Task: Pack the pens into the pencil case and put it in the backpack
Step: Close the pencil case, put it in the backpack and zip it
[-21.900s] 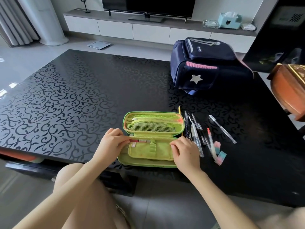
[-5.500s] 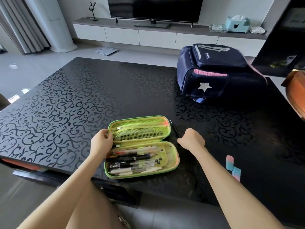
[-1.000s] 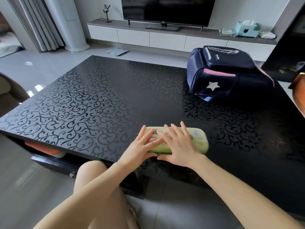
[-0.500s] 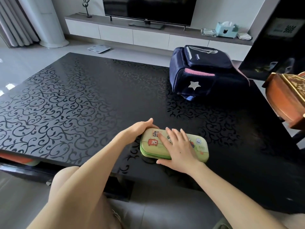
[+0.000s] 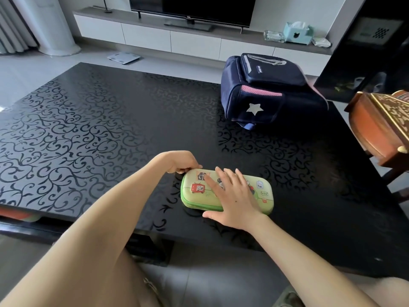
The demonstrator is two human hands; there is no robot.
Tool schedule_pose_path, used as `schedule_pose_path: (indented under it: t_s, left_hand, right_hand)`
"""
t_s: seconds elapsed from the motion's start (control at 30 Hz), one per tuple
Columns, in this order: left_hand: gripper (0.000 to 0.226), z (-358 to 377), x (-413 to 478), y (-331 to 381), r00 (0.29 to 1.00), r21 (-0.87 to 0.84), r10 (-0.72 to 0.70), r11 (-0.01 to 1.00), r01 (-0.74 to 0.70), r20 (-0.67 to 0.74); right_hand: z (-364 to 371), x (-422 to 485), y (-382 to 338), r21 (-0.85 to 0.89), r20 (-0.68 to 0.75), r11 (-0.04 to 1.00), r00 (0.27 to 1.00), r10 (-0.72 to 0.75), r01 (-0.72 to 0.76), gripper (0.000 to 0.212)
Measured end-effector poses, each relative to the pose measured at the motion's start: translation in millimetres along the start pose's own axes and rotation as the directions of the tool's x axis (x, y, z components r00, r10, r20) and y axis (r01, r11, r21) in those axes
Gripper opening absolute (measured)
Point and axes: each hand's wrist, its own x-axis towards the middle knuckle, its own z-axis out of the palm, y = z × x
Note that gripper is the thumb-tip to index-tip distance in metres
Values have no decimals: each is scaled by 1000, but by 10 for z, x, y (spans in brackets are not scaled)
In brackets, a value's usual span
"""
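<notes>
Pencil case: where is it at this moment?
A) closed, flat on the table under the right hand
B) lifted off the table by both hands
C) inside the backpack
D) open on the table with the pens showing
A: the pencil case lies closed on the table, with the right hand flat on its lid. The left hand grips its far left corner, and the backpack stands apart.

Soft daylight from the left sheens the table (image 5: 88, 120) (wide-angle edges bend).
</notes>
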Motion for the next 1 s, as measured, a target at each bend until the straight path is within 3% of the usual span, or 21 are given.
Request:
schedule_pose_path:
  t_s: [0.1,0.2,0.3,0.37,0.4,0.53,0.6,0.7,0.8,0.9,0.97,1.0]
  left_hand:
    - [42,24,-96,-100,991,78,124,990,-120,-42]
    - [40,111,-118,-240,947,246,268,944,-221,-179]
    - [32,176,-147,-465,793,606,560,725,-329,-240]
    - [30,199,-231,-677,676,779,682,572,-256,-278]
    - [33,232,-298,-766,634,809,704,551,-205,-319]
    - [24,554,-657,-880,589,837,695,544,-56,-412]
    - [26,752,-850,-829,621,826,646,564,5,-444]
    - [40,1136,-1065,-658,686,721,493,690,66,-535]
    - [51,1534,-1074,-354,699,630,407,772,80,-588]
    - [41,1650,-991,-105,732,417,264,908,30,-628]
    - [41,1547,-1016,-77,852,306,155,952,7,-500]
    - [41,1449,-1062,-85,870,304,156,953,-7,-467]
  right_hand:
    - [-4,-1,7,1,3,1000,1000,-4,4,91]
    - [1,-6,11,2,11,1000,1000,-17,17,91]
    - [13,0,17,5,1,1000,1000,-10,10,92]
    - [24,-2,14,9,-8,1000,1000,-3,3,91]
    - [24,-6,10,8,-15,1000,1000,-2,2,90]
    - [17,-12,-8,-2,-26,1000,1000,15,-15,87]
    - [18,-10,-18,-12,-44,1000,999,27,-28,87]
    - [15,-12,-57,-9,-50,998,997,60,-60,88]
    - [1,-10,-94,8,-4,996,996,93,-93,87]
    - [-50,-22,-93,57,34,997,998,56,-58,82]
    - [-100,-105,-84,122,22,992,999,27,-29,85]
    - [-137,-190,-86,172,-12,984,999,42,-40,85]
